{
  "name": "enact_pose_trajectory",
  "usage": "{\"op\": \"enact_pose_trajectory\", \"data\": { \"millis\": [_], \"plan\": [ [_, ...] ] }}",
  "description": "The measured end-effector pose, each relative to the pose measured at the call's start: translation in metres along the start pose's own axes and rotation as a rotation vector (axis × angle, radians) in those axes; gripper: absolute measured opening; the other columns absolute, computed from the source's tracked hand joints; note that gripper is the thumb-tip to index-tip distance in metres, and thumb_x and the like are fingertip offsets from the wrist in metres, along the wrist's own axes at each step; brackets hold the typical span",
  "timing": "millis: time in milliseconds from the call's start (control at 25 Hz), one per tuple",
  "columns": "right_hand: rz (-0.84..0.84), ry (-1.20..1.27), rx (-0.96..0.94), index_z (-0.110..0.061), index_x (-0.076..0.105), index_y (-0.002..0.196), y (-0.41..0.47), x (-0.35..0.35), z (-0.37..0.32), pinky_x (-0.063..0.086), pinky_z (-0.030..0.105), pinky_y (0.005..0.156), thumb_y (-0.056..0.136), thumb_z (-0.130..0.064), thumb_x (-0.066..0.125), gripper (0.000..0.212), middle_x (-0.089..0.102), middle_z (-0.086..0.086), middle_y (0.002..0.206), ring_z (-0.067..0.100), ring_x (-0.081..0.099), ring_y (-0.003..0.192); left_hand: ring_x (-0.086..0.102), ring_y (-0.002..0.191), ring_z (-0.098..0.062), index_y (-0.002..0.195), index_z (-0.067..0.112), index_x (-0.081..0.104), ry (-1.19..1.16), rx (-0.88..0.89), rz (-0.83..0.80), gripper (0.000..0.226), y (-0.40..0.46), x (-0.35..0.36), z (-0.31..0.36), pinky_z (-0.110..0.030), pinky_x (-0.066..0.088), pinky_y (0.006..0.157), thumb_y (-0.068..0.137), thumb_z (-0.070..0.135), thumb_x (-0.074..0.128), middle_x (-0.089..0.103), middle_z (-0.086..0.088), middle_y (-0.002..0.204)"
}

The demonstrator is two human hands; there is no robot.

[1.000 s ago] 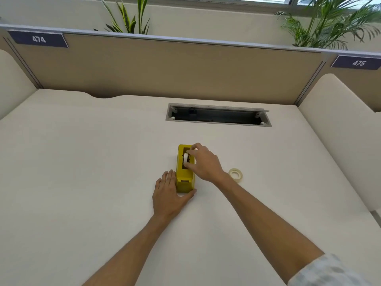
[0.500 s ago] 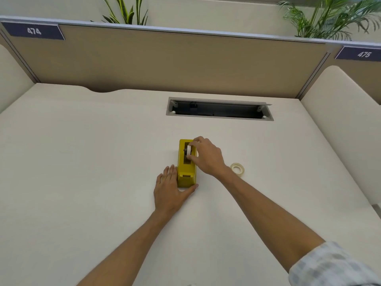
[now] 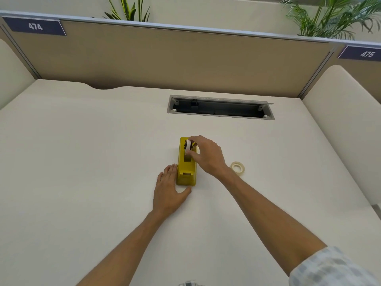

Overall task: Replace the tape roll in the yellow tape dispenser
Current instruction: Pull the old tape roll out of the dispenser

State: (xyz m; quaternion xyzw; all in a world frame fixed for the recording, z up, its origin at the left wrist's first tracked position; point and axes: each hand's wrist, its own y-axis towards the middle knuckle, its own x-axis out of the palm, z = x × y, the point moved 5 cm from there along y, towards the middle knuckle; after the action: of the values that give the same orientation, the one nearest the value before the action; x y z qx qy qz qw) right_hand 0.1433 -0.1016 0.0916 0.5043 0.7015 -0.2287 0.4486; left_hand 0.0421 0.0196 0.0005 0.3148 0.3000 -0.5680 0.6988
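Yellow tape dispenser (image 3: 186,166): mid-worktop (image 3: 82,162), long axis pointing away from me. My left hand (image 3: 168,190) lies flat against its near-left side, fingers released, apparently to brace it. My right hand (image 3: 206,154) pinches the white roll (image 3: 187,147) in the cradle. Second roll (image 3: 237,167): flat nearby, right, within reach.

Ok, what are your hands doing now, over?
Left hand flat, bracing yellow dispenser. Right hand pinching white roll at its slot. Spare roll lies clear, right.
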Motion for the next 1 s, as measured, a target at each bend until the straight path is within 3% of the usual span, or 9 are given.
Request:
{"op": "enact_pose_trajectory", "data": {
  "millis": [160,360,480,600,680,800,1000],
  "plan": [
    [0.040,0.059,-0.015,-0.021,0.058,0.127,-0.010,-0.006,0.000,0.052,0.035,0.084,0.088,-0.035,0.067,0.043,0.064,-0.004,0.122,0.018,0.061,0.103,0.028,0.142,-0.018,0.146,0.015,0.031,-0.145,-0.002,-0.012,0.074,-0.007,-0.006,0.001,-0.035,0.028,0.116,0.079,0.039,0.052,0.036,-0.002,0.152],
    [0.051,0.173,-0.048,-0.020,0.061,0.124,-0.036,-0.010,0.000,0.057,0.040,0.078,0.086,-0.030,0.069,0.040,0.066,-0.004,0.114,0.014,0.063,0.099,0.027,0.144,-0.016,0.144,0.016,0.035,-0.270,-0.026,0.064,0.058,-0.015,-0.020,0.001,-0.029,0.027,0.114,0.090,0.036,0.041,0.031,-0.002,0.155],
    [0.054,0.280,-0.058,-0.016,0.064,0.122,-0.051,-0.020,-0.003,0.059,0.037,0.075,0.084,-0.021,0.073,0.039,0.067,-0.002,0.110,0.010,0.064,0.096,0.039,0.135,-0.014,0.137,0.016,0.045,-0.266,0.027,0.218,0.047,-0.016,-0.042,0.010,-0.025,0.038,0.102,0.094,0.036,0.043,0.040,-0.002,0.147],
    [0.032,0.378,-0.072,-0.016,0.065,0.119,-0.067,-0.028,-0.009,0.059,0.035,0.076,0.083,-0.016,0.075,0.037,0.067,-0.003,0.108,0.008,0.064,0.097,0.057,0.108,-0.008,0.126,0.019,0.054,-0.323,0.114,0.266,0.035,-0.013,-0.062,0.028,-0.026,0.053,0.078,0.095,0.035,0.048,0.056,0.002,0.125],
    [0.033,0.417,-0.085,-0.016,0.066,0.117,-0.075,-0.035,-0.014,0.059,0.033,0.076,0.082,-0.015,0.075,0.036,0.067,-0.004,0.107,0.007,0.064,0.096,0.060,0.096,-0.006,0.118,0.019,0.059,-0.384,0.194,0.257,0.027,-0.013,-0.071,0.046,-0.021,0.052,0.070,0.097,0.031,0.049,0.062,0.003,0.114],
    [0.045,0.474,-0.105,-0.016,0.067,0.114,-0.082,-0.043,-0.019,0.058,0.027,0.076,0.081,-0.015,0.076,0.035,0.067,-0.004,0.105,0.008,0.065,0.096,0.062,0.096,-0.008,0.117,0.013,0.063,-0.433,0.298,0.223,0.024,-0.016,-0.075,0.068,-0.018,0.051,0.075,0.098,0.018,0.048,0.066,-0.001,0.110],
    [0.064,0.466,-0.114,-0.014,0.067,0.115,-0.085,-0.053,-0.023,0.058,0.024,0.078,0.081,-0.015,0.077,0.036,0.068,-0.003,0.106,0.009,0.065,0.095,0.063,0.093,-0.008,0.113,0.012,0.066,-0.418,0.297,0.266,0.022,-0.017,-0.078,0.078,-0.012,0.047,0.070,0.096,0.014,0.052,0.067,0.001,0.107]
  ]
}}
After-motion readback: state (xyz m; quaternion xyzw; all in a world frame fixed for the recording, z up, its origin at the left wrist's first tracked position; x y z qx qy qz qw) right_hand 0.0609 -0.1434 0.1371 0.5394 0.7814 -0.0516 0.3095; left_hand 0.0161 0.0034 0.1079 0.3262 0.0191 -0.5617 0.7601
